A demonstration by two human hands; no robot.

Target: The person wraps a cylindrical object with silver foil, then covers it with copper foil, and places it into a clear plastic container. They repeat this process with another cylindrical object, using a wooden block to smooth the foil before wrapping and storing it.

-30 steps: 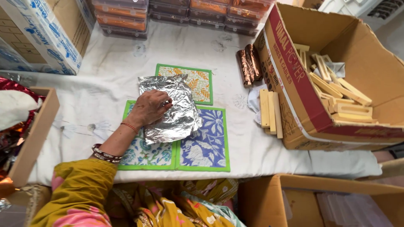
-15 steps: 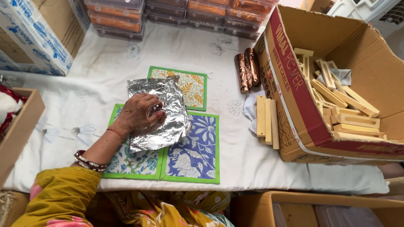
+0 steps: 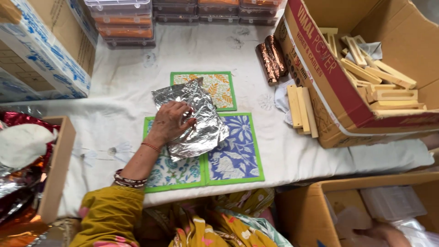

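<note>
Left hand [image 3: 171,122] spread flat, pressing foil [image 3: 192,119] onto the mats [image 3: 238,155] mid-table. Foil laid out, crumpled, nothing wrapped in it yet. Right hand out of view. Sticks [image 3: 301,110] wait beside the box [image 3: 329,96].

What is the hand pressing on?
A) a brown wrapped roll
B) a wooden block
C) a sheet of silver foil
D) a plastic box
C: the left hand lies flat on the crinkled foil, which rests on the green-edged mats.
</note>
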